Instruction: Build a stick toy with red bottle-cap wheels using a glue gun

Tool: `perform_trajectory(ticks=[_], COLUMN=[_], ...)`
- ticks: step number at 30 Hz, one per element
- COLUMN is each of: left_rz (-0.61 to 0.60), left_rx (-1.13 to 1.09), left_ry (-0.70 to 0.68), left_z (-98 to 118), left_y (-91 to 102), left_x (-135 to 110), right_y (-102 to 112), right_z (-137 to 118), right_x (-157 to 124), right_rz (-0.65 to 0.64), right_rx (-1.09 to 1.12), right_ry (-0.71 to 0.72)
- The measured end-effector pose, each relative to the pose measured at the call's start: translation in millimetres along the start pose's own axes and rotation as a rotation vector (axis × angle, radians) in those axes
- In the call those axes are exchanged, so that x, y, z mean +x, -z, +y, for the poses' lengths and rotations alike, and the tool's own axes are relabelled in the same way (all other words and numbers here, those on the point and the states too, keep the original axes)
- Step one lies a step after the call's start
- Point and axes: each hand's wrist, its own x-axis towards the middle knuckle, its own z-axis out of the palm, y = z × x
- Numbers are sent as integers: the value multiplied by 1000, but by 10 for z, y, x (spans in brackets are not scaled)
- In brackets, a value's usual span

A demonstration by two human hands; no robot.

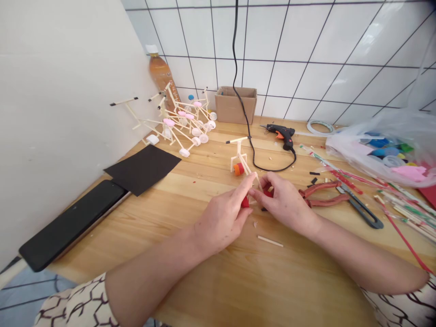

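A small tricycle model (pixel 240 156) made of thin wooden sticks stands on the wooden table, its black-tipped handlebar and orange-red front wheel pointing away from me. My left hand (pixel 228 213) closes on its near left side, around a red bottle-cap wheel (pixel 245 202). On the near right side, the fingers of my right hand (pixel 281 197) pinch at the other red cap wheel (pixel 268 194). The fingers partly hide the rear of the frame. Just in front of the hands lies a loose short stick (pixel 270 241).
Several finished stick tricycles (pixel 184 118) stand back left by a drink bottle (pixel 161 72). Black card (pixel 143 168) and a phone (pixel 75 220) lie left. A glue gun (pixel 281 134), carton (pixel 235 105), pliers (pixel 323 193), cutter (pixel 363 209) and bag of caps (pixel 384 150) sit behind and right.
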Motion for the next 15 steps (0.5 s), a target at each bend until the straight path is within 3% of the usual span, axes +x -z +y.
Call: perform_trajectory(ticks=[15], left_rz=[-16], left_rx=[-11], left_ry=[16], left_z=[7], left_y=[10], left_x=[8], right_y=[-7], right_z=[12], right_x=[14], right_rz=[-7], right_rx=[28], right_ry=[3])
